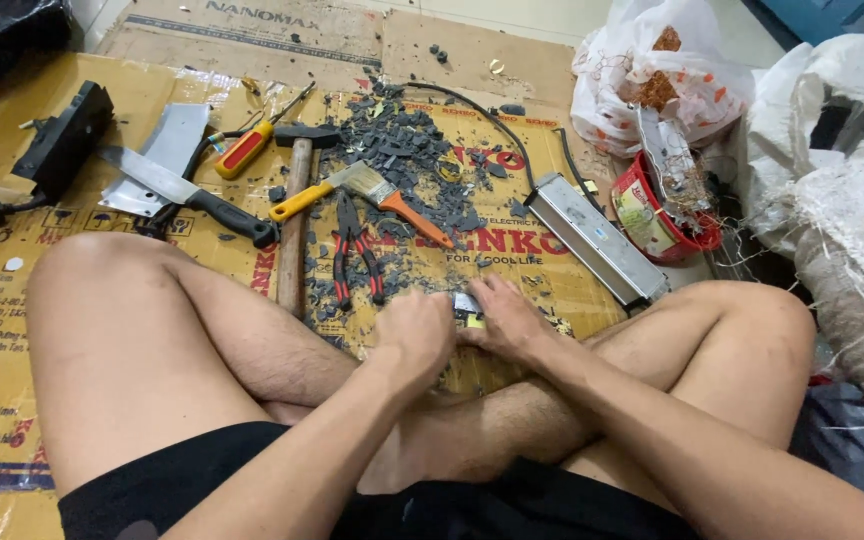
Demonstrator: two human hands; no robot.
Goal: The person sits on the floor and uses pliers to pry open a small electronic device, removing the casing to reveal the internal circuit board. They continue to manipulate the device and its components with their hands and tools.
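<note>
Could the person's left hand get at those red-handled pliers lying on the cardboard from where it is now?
Probably yes. The pliers lie just ahead of the left hand, with only loose dark fragments between. But both hands are busy on a small pale piece.

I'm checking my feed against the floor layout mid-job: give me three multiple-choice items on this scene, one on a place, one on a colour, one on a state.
1. Where does the long grey metal box lie?
A. Right of the dark debris pile, near the red tub
B. On the person's left knee
C. Under the cleaver

2. What colour are the grips of the pliers?
A. Blue
B. Red
C. Green

3. What are the two hands doing?
A. Both resting on the knees
B. One lifting the hammer
C. Both closed together on a small light-coloured piece

Key: 1 A, the box sits between the debris pile and the red tub. 2 B, the grips show red on the cardboard. 3 C, left hand and right hand meet on the small piece, while the hammer lies untouched.
</note>
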